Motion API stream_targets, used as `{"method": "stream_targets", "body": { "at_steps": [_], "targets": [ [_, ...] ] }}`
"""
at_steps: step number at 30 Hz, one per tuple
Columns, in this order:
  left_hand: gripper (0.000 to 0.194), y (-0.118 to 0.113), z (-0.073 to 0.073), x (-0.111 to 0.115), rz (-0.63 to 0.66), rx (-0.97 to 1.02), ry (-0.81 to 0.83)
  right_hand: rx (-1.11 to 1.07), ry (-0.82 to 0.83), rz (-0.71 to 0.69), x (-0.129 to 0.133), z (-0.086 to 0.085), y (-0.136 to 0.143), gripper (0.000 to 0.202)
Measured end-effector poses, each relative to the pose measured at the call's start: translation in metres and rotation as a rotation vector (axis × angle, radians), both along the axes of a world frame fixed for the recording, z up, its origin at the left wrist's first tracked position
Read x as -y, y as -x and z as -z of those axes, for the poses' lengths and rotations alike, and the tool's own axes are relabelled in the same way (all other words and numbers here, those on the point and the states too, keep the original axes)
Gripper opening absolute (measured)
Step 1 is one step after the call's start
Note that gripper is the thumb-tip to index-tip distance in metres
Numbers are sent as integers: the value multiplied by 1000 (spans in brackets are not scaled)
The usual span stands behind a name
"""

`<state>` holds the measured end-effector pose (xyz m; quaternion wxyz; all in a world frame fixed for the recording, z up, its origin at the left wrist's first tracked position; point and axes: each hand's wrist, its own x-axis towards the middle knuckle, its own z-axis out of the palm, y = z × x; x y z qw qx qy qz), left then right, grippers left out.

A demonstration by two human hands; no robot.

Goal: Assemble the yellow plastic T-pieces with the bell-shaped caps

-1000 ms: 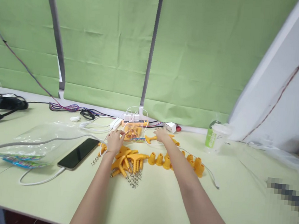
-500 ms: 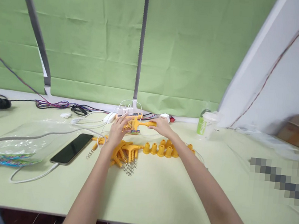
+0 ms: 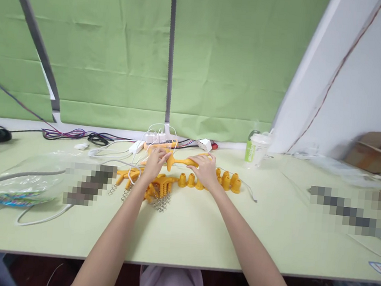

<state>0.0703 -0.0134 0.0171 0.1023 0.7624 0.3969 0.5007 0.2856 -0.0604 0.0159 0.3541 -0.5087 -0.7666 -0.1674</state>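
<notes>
A yellow T-handled piece (image 3: 171,161) is held level above the table between my two hands. My left hand (image 3: 154,164) is closed with its fingertips at the crossbar end. My right hand (image 3: 205,169) pinches the far end of the shaft; more yellow plastic shows among its fingers, its shape partly hidden. Under my left wrist lies a pile of yellow T-handled corkscrews (image 3: 164,185) with threaded shafts and metal spirals pointing toward me. Several yellow bell-shaped sleeves (image 3: 191,180) stand in a group below and right of my right hand, partly covered by it.
A power strip (image 3: 158,145) with white plugs and cables lies behind my hands. Left are a clear plastic bag (image 3: 38,180) and a pixelated patch over the table. A white cup (image 3: 260,149) stands back right, and an open cardboard box (image 3: 376,152) sits farther right.
The view has shifted, lowering toward the table's front edge. My left fingertips have come to the crossbar, and my right hand has closed in around the other end of the yellow piece.
</notes>
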Motion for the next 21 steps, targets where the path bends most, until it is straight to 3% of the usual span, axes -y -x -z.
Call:
{"method": "stream_targets", "body": {
  "at_steps": [8, 11, 15, 21],
  "targets": [
    [41, 1, 0, -2, 69, 128, 290, 26, -107, -11, 2, 3, 2, 24],
    [15, 3, 0, -1, 57, 141, 143, -4, -104, 27, -1, 4, -1, 26],
    [28, 4, -3, 3, 107, -29, -68, -63, -62, 61, -6, 7, -6, 28],
    [13, 1, -4, 3, 49, 22, -59, -42, -25, 46, -5, 7, -3, 30]
  ]
}}
